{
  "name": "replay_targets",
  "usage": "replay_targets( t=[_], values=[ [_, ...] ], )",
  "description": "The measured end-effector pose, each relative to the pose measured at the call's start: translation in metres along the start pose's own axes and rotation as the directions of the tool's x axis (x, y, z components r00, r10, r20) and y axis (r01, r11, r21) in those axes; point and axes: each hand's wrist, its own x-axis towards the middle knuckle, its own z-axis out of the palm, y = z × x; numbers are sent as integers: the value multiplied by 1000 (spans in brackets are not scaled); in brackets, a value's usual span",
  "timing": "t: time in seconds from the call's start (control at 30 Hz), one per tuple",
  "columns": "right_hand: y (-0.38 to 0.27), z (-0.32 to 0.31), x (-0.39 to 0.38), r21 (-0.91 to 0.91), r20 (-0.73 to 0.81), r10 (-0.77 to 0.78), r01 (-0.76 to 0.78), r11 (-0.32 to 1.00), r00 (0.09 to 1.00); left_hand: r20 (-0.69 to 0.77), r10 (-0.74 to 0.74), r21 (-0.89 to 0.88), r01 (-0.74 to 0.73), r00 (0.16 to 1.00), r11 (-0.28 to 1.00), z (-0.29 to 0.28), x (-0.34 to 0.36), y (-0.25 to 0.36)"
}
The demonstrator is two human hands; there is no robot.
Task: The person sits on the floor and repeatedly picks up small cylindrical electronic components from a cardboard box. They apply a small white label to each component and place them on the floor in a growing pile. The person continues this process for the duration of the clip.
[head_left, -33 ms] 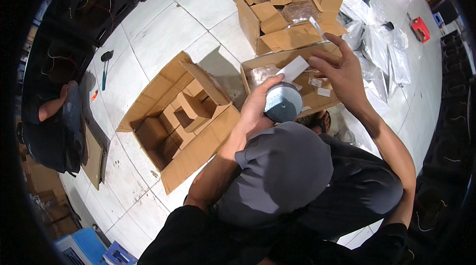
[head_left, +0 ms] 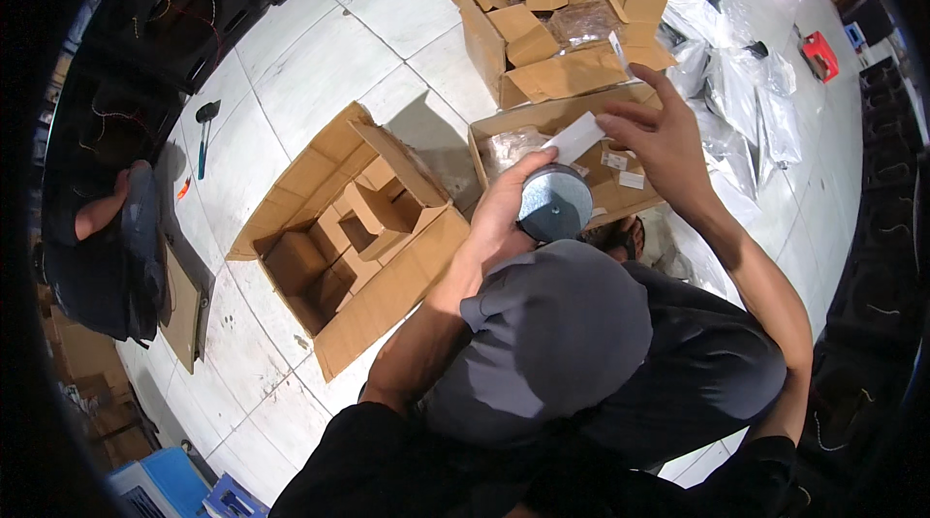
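Observation:
My left hand (head_left: 499,213) is closed on a round grey metal disc (head_left: 555,203), its flat face turned up, above my grey-clothed knee. From behind the disc sticks out a white paper slip (head_left: 573,138), beside my left thumb. The lower fingertips of my right hand (head_left: 651,121) meet the far end of this slip, while its index finger is raised and bent. An open shallow cardboard box (head_left: 538,119) lies beyond both hands. Clear plastic wrap (head_left: 513,145) and small white paper pieces (head_left: 632,180) show inside it.
An open box with cardboard dividers (head_left: 363,329) stands at left; another open box (head_left: 484,58) stands behind. Silvery plastic bags (head_left: 736,96) lie at right. Black cabinets with wires (head_left: 145,29) line the side. A person's arm (head_left: 102,213) shows at far left, near a teal-handled tool (head_left: 203,145).
My right fingers have come slightly left, onto the end of the white slip. The disc in my left hand has barely shifted.

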Motion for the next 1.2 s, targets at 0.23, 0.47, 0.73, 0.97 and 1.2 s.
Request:
replay_targets(
  t=[0.23,0.47,0.73,0.97,1.2],
  values=[
    [17,3,62,-364,-102,-366,308,879,925,6,18,17,-18,1000,1000,4,0,-2],
    [94,6,197,-496,-266,-588,414,763,764,42,11,82,-14,999,996,-4,3,4],
    [119,37,240,-574,-95,-405,283,768,909,-10,31,89,-30,999,996,-18,6,11],
    [87,-11,209,-313,-191,-432,362,878,881,13,18,-41,-18,1000,999,-10,9,7],
    [-17,-33,66,-163,175,83,-54,985,981,201,87,-297,-24,976,955,-11,6,-3]
  ],
)
